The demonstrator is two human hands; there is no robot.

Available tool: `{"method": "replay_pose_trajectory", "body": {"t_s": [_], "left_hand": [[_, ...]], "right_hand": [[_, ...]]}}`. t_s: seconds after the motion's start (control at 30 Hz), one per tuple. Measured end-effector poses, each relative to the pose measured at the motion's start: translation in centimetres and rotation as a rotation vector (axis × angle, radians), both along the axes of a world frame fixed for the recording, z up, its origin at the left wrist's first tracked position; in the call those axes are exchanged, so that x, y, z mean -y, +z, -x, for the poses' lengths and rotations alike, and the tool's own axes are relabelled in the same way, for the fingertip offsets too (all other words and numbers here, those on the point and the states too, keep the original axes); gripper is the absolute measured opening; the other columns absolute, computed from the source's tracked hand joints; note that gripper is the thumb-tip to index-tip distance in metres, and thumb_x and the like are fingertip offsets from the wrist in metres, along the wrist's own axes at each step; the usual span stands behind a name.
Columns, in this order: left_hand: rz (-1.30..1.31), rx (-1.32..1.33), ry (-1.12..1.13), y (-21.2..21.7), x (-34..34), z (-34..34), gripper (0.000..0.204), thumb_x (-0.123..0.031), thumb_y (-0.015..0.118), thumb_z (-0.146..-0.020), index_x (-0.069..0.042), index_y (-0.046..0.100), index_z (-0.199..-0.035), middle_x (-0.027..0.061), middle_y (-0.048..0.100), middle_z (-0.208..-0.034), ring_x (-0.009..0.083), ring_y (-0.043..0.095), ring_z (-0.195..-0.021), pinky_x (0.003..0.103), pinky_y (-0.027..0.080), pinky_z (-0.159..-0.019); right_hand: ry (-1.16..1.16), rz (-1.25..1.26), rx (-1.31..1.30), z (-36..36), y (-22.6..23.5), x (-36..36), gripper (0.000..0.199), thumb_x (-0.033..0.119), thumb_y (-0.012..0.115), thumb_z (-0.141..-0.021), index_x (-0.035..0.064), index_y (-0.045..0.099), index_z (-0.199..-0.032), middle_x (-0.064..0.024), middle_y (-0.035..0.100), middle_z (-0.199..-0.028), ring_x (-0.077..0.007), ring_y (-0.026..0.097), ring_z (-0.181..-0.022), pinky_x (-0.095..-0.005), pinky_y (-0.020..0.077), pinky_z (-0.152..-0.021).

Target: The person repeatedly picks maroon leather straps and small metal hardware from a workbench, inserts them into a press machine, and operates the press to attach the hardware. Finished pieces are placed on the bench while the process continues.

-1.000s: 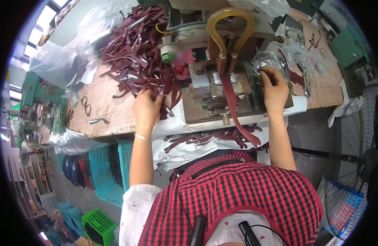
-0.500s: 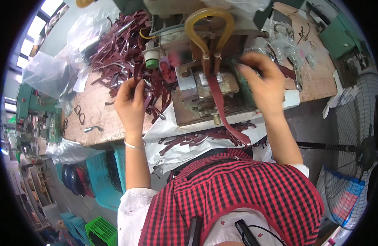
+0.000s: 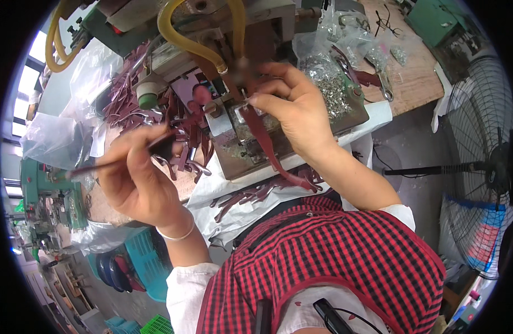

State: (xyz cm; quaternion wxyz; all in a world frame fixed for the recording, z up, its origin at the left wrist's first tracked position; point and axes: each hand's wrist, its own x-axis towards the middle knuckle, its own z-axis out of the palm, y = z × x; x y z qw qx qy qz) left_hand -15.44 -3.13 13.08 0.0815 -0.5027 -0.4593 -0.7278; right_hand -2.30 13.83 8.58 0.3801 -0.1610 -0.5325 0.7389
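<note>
My left hand (image 3: 139,183) is closed round a thin dark maroon strap (image 3: 103,166), smeared by motion, and hovers over the near left of the bench. My right hand (image 3: 301,111) is at the press machine (image 3: 226,153), thumb and forefinger pinched by the upper end of another maroon strap (image 3: 262,139). Whatever those fingertips hold is too small to make out. That strap runs from under the press head down toward my apron, its lower end over several finished-looking straps (image 3: 242,199) on white sheeting.
A heap of maroon straps (image 3: 128,103) lies left of the machine. Small silver metal pieces (image 3: 334,94) are piled to its right, near pliers (image 3: 385,83) and plastic bags. A yellow hose (image 3: 238,28) loops above. A black fan (image 3: 484,167) stands at right, blue crates (image 3: 148,267) below left.
My left hand has lifted from the strap heap toward me with a strap in it. My right hand has moved left to the strap's end under the press. The view has shifted.
</note>
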Motion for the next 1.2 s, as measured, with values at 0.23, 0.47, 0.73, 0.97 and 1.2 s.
{"method": "replay_pose_trajectory", "body": {"t_s": [0.23, 0.47, 0.73, 0.97, 1.2], "left_hand": [[0.103, -0.181, 0.181, -1.0, -1.9, -0.9, 0.005, 0.002, 0.064, -0.097, 0.005, 0.063, -0.101, 0.0188, 0.074, -0.094, 0.0245, 0.073, -0.086, 0.035, 0.06, -0.075], [0.186, -0.938, 0.261, -5.0, -3.8, -4.1, 0.022, -0.015, 0.087, -0.077, -0.009, 0.072, -0.092, 0.0107, 0.075, -0.099, 0.011, 0.059, -0.058, 0.023, 0.043, -0.048], [0.137, -0.95, 0.257, -5.9, -3.9, -3.4, 0.02, -0.015, 0.085, -0.079, -0.009, 0.069, -0.089, 0.0086, 0.073, -0.095, 0.01, 0.055, -0.053, 0.024, 0.04, -0.047], [0.34, -0.598, 0.199, -6.5, -0.3, -5.5, 0.034, -0.007, 0.087, -0.074, -0.003, 0.071, -0.103, 0.0162, 0.076, -0.11, 0.0222, 0.071, -0.075, 0.03, 0.053, -0.059], [0.753, -0.516, 0.839, -5.8, 5.9, 5.1, 0.023, 0.001, 0.074, -0.084, -0.004, 0.074, -0.107, 0.0112, 0.07, -0.102, 0.0304, 0.064, -0.093, 0.038, 0.05, -0.084]], "right_hand": [[0.041, -0.246, 0.089, -3.0, 2.2, 2.1, 0.048, 0.006, 0.066, -0.094, -0.0045, 0.051, -0.139, -0.0106, 0.069, -0.118, -0.0172, 0.062, -0.117, -0.0302, 0.0475, -0.102], [-0.564, -1.171, 0.984, -6.6, -7.1, -7.7, 0.031, 0.022, 0.078, -0.08, 0.0062, 0.076, -0.107, -0.0232, 0.059, -0.139, -0.0401, 0.049, -0.137, -0.0514, 0.0444, -0.108], [-0.624, -1.193, 0.777, -6.6, -9.5, -8.6, 0.02, 0.014, 0.077, -0.08, 0.0091, 0.074, -0.099, -0.0163, 0.064, -0.131, -0.0361, 0.056, -0.13, -0.0465, 0.0488, -0.102], [-0.56, -1.224, 0.677, -6.0, -8.9, -9.3, 0.017, 0.009, 0.072, -0.086, 0.0062, 0.068, -0.102, -0.0144, 0.068, -0.117, -0.034, 0.064, -0.115, -0.0432, 0.0533, -0.091], [-0.551, -0.104, 0.097, -7.9, -11.4, -10.3, 0.007, 0.003, 0.066, -0.095, 0.0026, 0.068, -0.101, -0.0007, 0.066, -0.092, -0.01, 0.06, -0.082, -0.0244, 0.048, -0.079]]}}
